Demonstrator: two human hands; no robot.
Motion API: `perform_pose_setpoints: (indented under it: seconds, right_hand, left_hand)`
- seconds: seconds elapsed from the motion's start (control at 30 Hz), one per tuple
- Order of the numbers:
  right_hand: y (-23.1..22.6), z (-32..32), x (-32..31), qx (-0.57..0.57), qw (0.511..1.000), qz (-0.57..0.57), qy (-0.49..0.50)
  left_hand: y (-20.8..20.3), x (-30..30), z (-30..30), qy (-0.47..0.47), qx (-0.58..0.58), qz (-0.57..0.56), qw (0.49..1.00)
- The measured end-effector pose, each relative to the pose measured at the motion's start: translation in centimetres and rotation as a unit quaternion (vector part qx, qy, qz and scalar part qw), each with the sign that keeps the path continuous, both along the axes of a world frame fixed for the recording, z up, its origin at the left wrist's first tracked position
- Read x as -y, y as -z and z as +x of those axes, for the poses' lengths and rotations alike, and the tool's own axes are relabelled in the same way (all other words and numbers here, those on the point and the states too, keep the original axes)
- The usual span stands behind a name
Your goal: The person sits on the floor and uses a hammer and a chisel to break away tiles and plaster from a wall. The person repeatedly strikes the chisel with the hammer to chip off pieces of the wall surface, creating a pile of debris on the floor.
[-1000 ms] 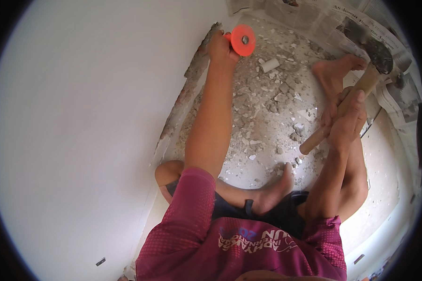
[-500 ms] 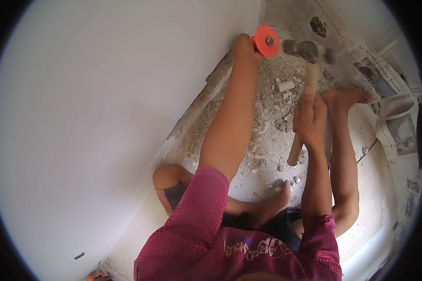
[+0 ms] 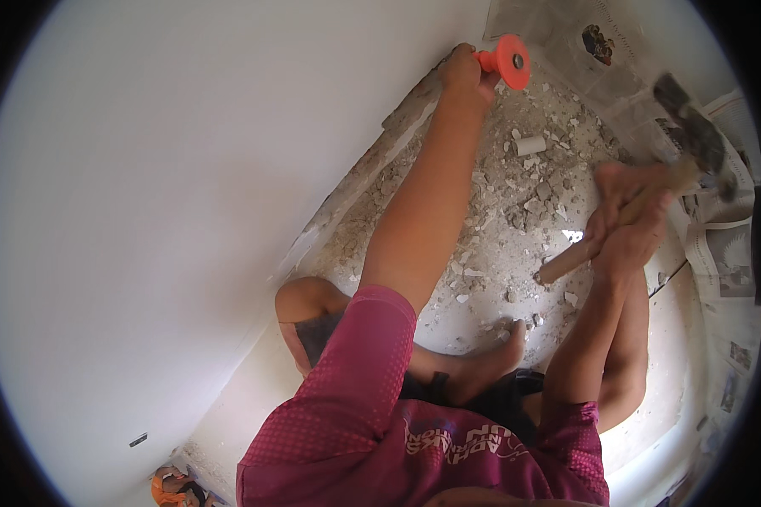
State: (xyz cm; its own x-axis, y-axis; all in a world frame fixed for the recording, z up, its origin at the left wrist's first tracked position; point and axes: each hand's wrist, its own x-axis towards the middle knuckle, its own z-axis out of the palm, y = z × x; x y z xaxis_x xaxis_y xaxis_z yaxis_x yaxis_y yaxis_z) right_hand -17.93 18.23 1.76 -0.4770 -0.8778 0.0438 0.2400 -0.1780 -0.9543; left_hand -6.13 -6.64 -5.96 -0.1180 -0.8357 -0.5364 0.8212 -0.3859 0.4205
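Observation:
My left hand (image 3: 465, 74) is stretched far forward by the foot of the white wall, closed around a chisel with an orange grip. The chisel's round orange guard (image 3: 513, 62) faces back toward me, with the metal end in its middle; its blade is hidden. My right hand (image 3: 630, 238) grips a hammer (image 3: 564, 262) by its wooden handle, off to the right above my bent leg. The dark hammer head (image 3: 693, 127) is blurred and tilted up to the right, well apart from the chisel.
Broken plaster rubble (image 3: 528, 198) covers the floor between my legs, with a short white tube (image 3: 530, 145) lying on it. A rough chipped strip (image 3: 372, 160) runs along the base of the wall (image 3: 186, 169). Newspaper sheets (image 3: 723, 253) cover the right side. An orange and dark shape (image 3: 173, 488) shows at lower left.
My right hand has swung the hammer away from the chisel, to the right. My left hand and the chisel appear slightly farther right and up in view.

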Motion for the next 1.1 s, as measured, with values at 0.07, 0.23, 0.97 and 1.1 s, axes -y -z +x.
perform_pose_setpoints:
  seconds: [0.07, 0.23, 0.97, 1.1]
  right_hand:
    - [-0.3, 0.5, 0.9, 0.051, 0.987, -0.152, 0.012]
    - [5.4, 2.2, 3.5, -0.224, 0.954, 0.197, -0.032]
    - [2.7, -3.1, -8.3, 0.245, 0.900, -0.014, 0.361]
    - [3.3, -1.0, -5.1, 0.295, 0.850, -0.155, 0.408]
  left_hand:
    - [0.1, 0.1, -0.5, 0.014, -0.016, -0.011, 1.000]
    - [0.9, -1.0, -2.0, 0.047, 0.058, -0.032, 0.997]
    - [8.3, -3.2, -1.8, 0.047, 0.158, -0.050, 0.985]
    - [7.3, -3.0, -2.5, 0.039, 0.146, -0.034, 0.988]
